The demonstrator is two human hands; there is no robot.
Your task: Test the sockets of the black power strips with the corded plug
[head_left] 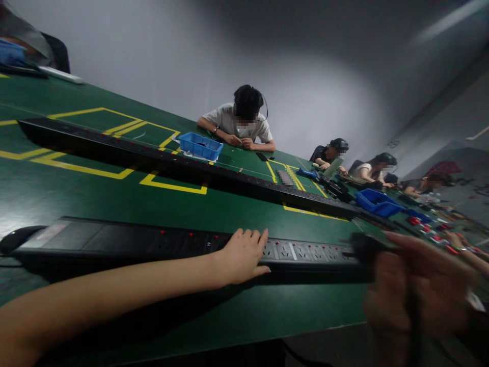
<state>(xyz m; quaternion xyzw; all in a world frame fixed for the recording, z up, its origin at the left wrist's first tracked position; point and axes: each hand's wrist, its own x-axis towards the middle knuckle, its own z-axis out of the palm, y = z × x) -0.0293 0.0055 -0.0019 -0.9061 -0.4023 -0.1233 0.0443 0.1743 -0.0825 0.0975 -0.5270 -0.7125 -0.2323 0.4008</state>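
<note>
A long black power strip (313,251) with a row of sockets and small red parts lies across the near table. My left hand (244,255) is closed over its middle, fingers across the top and thumb along the near side. At the strip's right end, my right hand (416,285) is smeared by motion. Its fingers are closed on a black plug (364,248), held close to the last sockets, with a dark cable (413,316) hanging down past the hand. Whether the plug's pins touch the strip cannot be made out.
A second long black strip (168,160) lies farther back on the green table (244,211) with yellow markings. Beyond it stands a light blue bin (200,148); a darker blue bin (378,203) is at right. A person (233,120) sits opposite, others farther right.
</note>
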